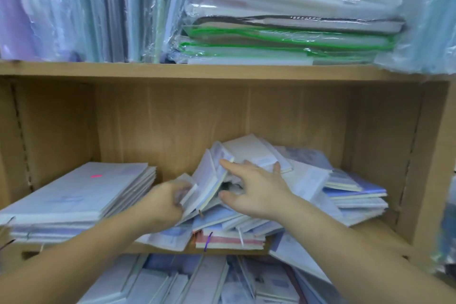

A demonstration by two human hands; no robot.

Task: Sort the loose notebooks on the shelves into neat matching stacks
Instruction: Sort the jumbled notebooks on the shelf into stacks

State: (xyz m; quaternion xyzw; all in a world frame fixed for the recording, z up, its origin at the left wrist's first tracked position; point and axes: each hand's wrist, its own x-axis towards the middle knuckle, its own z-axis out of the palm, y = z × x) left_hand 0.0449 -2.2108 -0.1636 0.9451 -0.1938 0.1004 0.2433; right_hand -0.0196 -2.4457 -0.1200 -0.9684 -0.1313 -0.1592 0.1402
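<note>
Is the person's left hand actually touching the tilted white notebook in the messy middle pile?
Touching. The head view shows the left hand gripping the tilted white paper notebook by its lower edge, fingers curled round it.

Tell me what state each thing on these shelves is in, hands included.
Pile: loose, jumbled.
Left stack: flat, neat.
Top-shelf stack: flat, plastic-wrapped.
Left hand: grips a tilted notebook.
Right hand: open, touching the Pile.
</note>
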